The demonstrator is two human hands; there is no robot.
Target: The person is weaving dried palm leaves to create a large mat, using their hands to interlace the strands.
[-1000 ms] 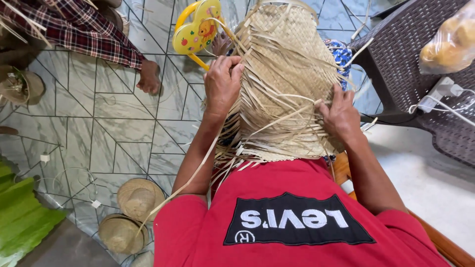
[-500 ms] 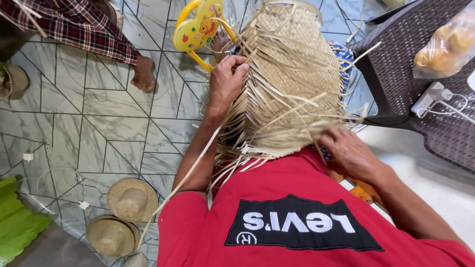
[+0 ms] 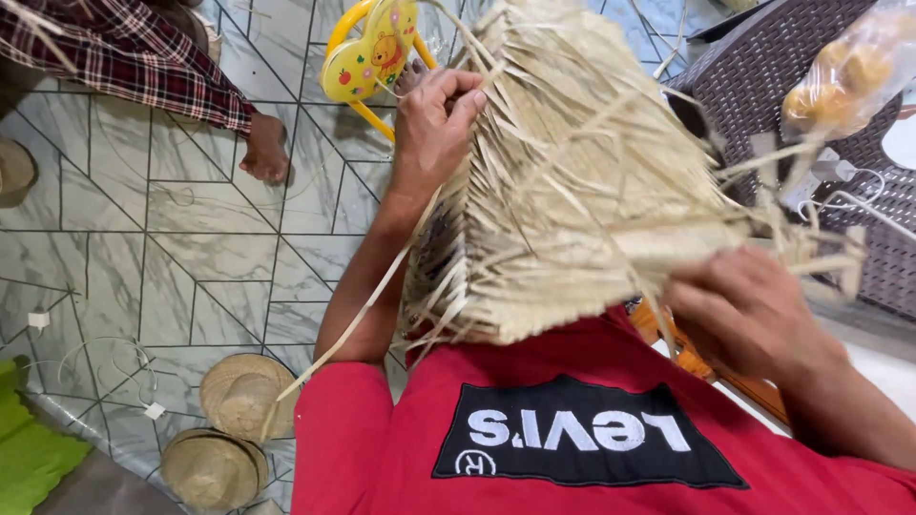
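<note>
Since the earlier frames, your right hand (image 3: 754, 310) has dropped from the far side of the straw weaving (image 3: 582, 191) to its near right corner, and the weaving has tilted and now fills more of the view. Your left hand (image 3: 434, 129) has kept its place on the upper left edge.

Left hand: fingers curled over the weaving's top left edge, closed on the loose strips there. Right hand: blurred; it sits just under the lower right corner with stray strips (image 3: 801, 248) crossing above it. Whether it is pinching those strips or resting open against them cannot be told.

The weaving is a pale, half-finished piece of flat plaited strips, held up in front of your chest above the red shirt (image 3: 572, 458). Loose ends stick out all around its border. One long strip (image 3: 353, 329) hangs from the lower left edge, runs past your left forearm and trails down to the floor.

On the tiled floor (image 3: 191, 248), lower left, two finished straw hats (image 3: 234, 434) lie side by side, touching. A green mat (image 3: 33, 453) occupies the bottom left corner. Behind your left hand stands a yellow child's chair (image 3: 367, 57). Upper left, another person in checked trousers (image 3: 124, 62) has a bare foot (image 3: 262, 153) on the tiles. At right, a dark wicker chair (image 3: 754, 76) carries a clear bag of yellowish items (image 3: 844, 76).
</note>
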